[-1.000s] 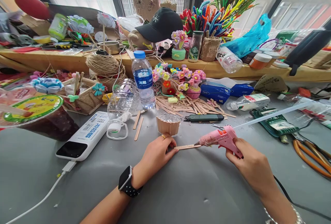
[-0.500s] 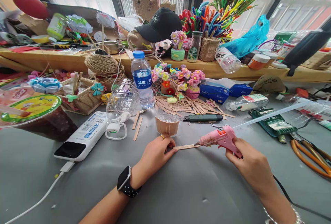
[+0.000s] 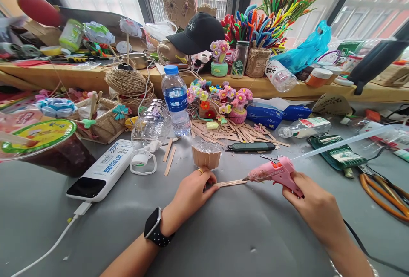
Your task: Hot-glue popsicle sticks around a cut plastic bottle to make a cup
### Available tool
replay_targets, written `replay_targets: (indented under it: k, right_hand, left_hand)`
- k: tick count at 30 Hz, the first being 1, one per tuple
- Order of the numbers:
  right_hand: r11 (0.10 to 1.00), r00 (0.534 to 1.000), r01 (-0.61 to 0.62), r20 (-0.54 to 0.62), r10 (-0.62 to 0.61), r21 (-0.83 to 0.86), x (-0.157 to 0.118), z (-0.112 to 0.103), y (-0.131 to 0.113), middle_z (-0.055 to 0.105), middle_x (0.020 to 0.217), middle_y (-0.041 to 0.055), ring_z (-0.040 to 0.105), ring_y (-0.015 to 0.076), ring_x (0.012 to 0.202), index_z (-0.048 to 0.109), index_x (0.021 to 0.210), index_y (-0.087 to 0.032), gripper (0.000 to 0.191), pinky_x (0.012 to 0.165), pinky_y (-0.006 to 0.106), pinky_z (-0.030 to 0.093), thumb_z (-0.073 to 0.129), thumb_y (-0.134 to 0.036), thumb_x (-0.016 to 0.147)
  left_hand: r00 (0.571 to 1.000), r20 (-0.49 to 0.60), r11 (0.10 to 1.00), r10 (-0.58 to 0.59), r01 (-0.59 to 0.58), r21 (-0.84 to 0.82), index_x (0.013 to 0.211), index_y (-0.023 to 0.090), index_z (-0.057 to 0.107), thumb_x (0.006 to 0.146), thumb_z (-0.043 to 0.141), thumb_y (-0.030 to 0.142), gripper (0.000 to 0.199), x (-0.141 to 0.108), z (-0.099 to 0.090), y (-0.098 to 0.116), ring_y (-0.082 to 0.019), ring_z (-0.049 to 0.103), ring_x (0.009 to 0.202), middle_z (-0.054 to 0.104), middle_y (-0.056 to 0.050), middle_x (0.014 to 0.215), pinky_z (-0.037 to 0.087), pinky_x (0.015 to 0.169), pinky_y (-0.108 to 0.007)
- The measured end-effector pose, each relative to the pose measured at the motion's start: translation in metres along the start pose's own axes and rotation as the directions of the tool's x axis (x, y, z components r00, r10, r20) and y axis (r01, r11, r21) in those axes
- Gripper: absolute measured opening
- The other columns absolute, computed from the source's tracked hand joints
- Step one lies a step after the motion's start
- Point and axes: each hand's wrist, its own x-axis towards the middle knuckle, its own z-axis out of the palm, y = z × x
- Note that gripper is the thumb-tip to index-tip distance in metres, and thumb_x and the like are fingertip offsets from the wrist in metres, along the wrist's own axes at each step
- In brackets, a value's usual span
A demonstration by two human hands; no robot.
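Observation:
My left hand (image 3: 194, 191) pinches the left end of a flat wooden stick (image 3: 231, 183) just above the grey table. In my right hand (image 3: 315, 204) is a pink glue gun (image 3: 275, 172), its nozzle at the stick's right end. A long clear glue stick (image 3: 338, 142) juts from the gun's back. Just beyond my left hand stands a small cup ringed with wooden sticks (image 3: 206, 157). Two loose sticks (image 3: 170, 161) lie left of the cup, and a pile of sticks (image 3: 233, 131) lies behind it.
On the left are a drink cup (image 3: 60, 149), a white power bank (image 3: 100, 170) and a clear cap piece (image 3: 143, 161). A water bottle (image 3: 175, 102) stands at the centre back. A green cutter (image 3: 251, 146) lies behind the gun; orange-handled scissors (image 3: 383, 196) are far right.
The glue gun and my right hand have shifted slightly right, the nozzle staying by the stick's right end. My left hand and the stick have hardly moved.

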Motion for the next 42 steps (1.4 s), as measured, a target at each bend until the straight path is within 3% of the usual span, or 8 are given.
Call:
replay_targets:
  k: [25,32,38,42]
  right_hand:
    - [0.999,0.999,0.032,-0.015,-0.033,-0.024,-0.0004,-0.0013,0.0027,0.049,0.059,-0.0033,0.041,0.0086,0.046,0.05,0.077,-0.019,0.013,0.046,0.019,0.034,0.037,-0.017,0.075]
    - [0.999,1.0,0.031,-0.001,-0.031,-0.039,-0.0048,-0.0007,0.0061,0.055,0.066,-0.0005,0.05,0.0115,0.053,0.051,0.083,-0.018,0.017,0.051,0.023,0.036,0.036,-0.017,0.078]
    - [0.997,0.998,0.043,-0.043,-0.046,-0.071,-0.005,-0.0006,0.0067,0.061,0.072,0.0013,0.055,0.0127,0.058,0.053,0.086,-0.017,0.019,0.052,0.023,0.037,0.036,-0.018,0.079]
    - [0.989,0.99,-0.009,-0.139,-0.012,-0.151,-0.0027,-0.0027,0.0051,0.058,0.065,0.001,0.053,0.0126,0.054,0.054,0.086,-0.015,0.018,0.05,0.023,0.036,0.039,-0.023,0.081]
  left_hand:
    - [0.999,0.034,0.999,-0.033,0.033,-0.007,0.083,0.019,0.056,0.08,0.052,0.026,0.008,-0.0002,-0.0006,0.0003,-0.017,0.056,0.075,0.059,-0.003,0.082,0.042,0.064,-0.026]
    - [1.0,0.019,1.0,-0.017,0.017,0.002,0.082,0.019,0.055,0.08,0.051,0.028,0.01,0.0008,-0.001,-0.0002,-0.016,0.056,0.072,0.059,-0.002,0.079,0.042,0.062,-0.025]
    - [1.0,0.0,1.0,-0.001,0.001,0.019,0.081,0.02,0.055,0.079,0.051,0.027,0.008,0.0009,-0.001,0.0006,-0.016,0.056,0.071,0.059,-0.001,0.077,0.042,0.061,-0.024]
    - [1.0,-0.016,1.0,0.005,-0.005,0.017,0.08,0.02,0.056,0.078,0.052,0.025,0.007,0.0002,-0.0018,0.0013,-0.015,0.056,0.07,0.059,-0.001,0.076,0.042,0.06,-0.024]
